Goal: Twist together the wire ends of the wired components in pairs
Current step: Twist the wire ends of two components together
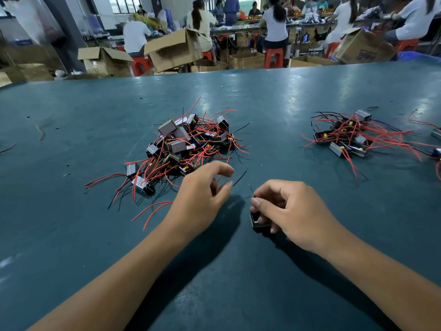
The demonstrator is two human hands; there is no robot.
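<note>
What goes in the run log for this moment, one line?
right hand: grips small black wired component, pinches its thin black wire | left hand: open, holds nothing | big pile of red-wired components: ahead

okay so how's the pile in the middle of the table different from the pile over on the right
The middle pile is larger and heaped, components stacked on each other; the right pile is smaller and flatter. The middle pile lies just beyond the left hand; the right pile lies away from both hands. Both hold small blocks with red and black wires.
</note>
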